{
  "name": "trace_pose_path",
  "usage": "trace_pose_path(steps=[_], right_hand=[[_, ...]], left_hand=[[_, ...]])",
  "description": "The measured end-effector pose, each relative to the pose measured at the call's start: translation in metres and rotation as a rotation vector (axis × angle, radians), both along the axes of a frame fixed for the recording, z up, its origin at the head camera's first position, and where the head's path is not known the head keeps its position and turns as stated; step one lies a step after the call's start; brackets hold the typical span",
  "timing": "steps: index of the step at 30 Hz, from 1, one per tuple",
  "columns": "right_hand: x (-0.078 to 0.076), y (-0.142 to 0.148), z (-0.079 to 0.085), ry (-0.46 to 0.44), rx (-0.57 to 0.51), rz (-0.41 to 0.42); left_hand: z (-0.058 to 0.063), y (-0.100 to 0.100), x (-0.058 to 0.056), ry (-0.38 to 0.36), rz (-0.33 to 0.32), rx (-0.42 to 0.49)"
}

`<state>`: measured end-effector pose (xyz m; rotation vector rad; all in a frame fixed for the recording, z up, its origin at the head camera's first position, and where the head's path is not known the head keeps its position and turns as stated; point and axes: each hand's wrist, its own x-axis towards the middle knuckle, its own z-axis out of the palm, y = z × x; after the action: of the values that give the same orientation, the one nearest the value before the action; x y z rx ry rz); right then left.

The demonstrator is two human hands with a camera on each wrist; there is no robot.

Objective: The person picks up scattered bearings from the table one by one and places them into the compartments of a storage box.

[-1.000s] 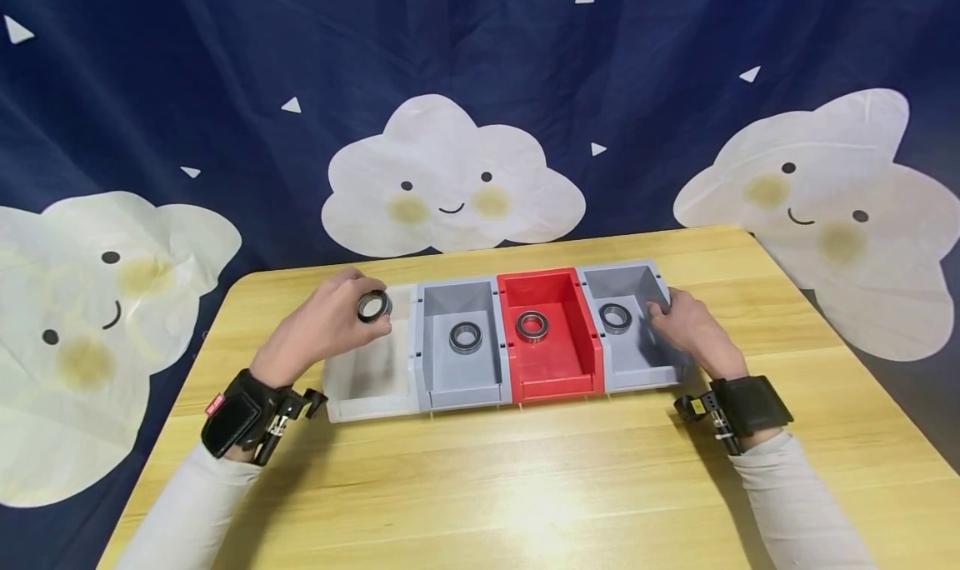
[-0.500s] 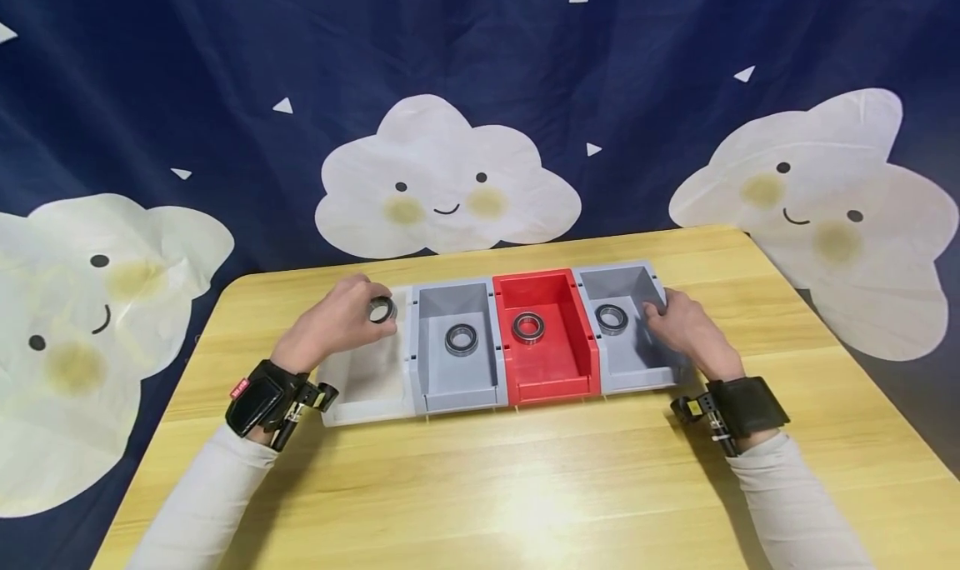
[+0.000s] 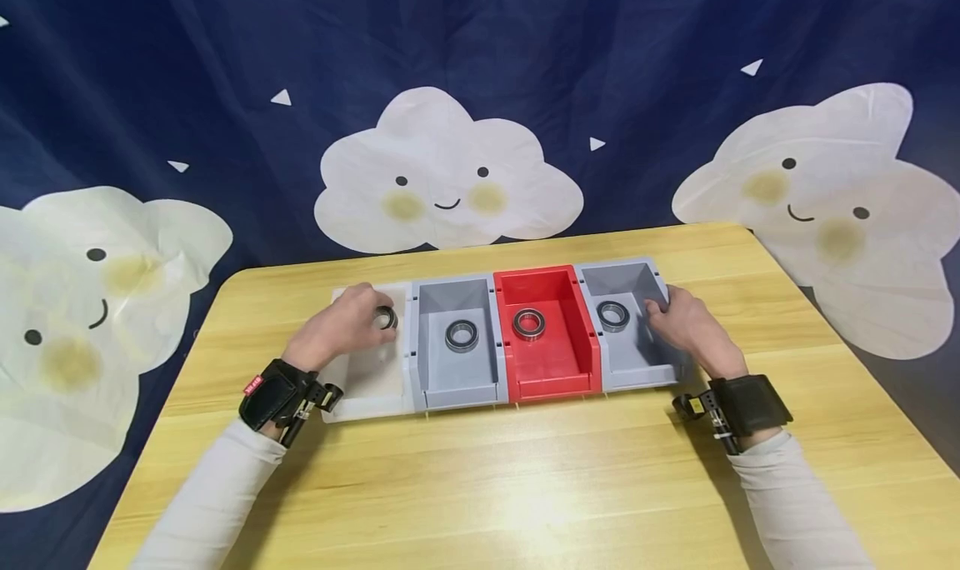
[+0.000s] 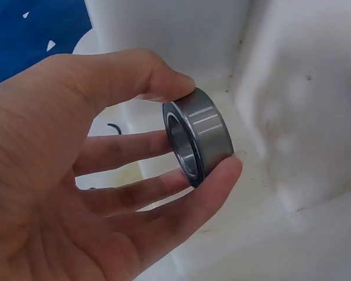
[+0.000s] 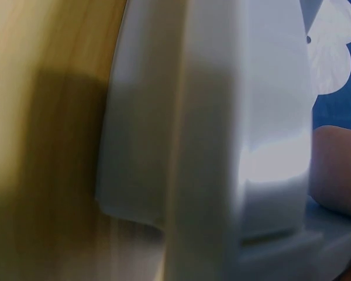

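Note:
My left hand (image 3: 341, 330) reaches into the white bin (image 3: 371, 382) at the left end of the row. Thumb and fingers pinch a steel ball bearing (image 4: 205, 132) by its outer rim, tilted on edge inside the bin. At the row's other end, my right hand (image 3: 690, 324) grips the side wall of the right grey bin (image 3: 637, 374), thumb on the inner side. That bin holds a bearing lying flat (image 3: 613, 316). Another bearing (image 3: 528, 324) lies in the red bin (image 3: 555, 387), and one more (image 3: 461, 336) in the left grey bin (image 3: 461, 395).
The bins stand joined side by side on a wooden table (image 3: 480, 487). Behind the table hangs a dark blue curtain (image 3: 247, 53) with smiling white clouds. In the right wrist view a grey bin wall (image 5: 275, 117) takes up the middle.
My left hand has moved right and down into the white bin with the bearing. The right hand keeps its hold on the right grey bin.

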<state>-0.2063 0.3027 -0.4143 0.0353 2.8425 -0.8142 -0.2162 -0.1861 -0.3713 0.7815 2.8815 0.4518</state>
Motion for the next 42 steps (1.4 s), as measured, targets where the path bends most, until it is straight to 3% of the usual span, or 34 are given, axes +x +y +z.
trace_pose_path(steps=[10, 23, 42], right_hand=[[-0.001, 0.003, 0.001, -0.032, 0.017, -0.002], [-0.001, 0.003, 0.001, -0.014, 0.015, 0.012], [-0.001, 0.002, 0.002, -0.044, 0.010, 0.000]], left_hand=[[-0.013, -0.002, -0.002, -0.119, 0.038, -0.035], [-0.019, 0.002, -0.001, -0.061, -0.004, -0.061], [-0.020, 0.004, -0.003, -0.102, 0.011, -0.124]])
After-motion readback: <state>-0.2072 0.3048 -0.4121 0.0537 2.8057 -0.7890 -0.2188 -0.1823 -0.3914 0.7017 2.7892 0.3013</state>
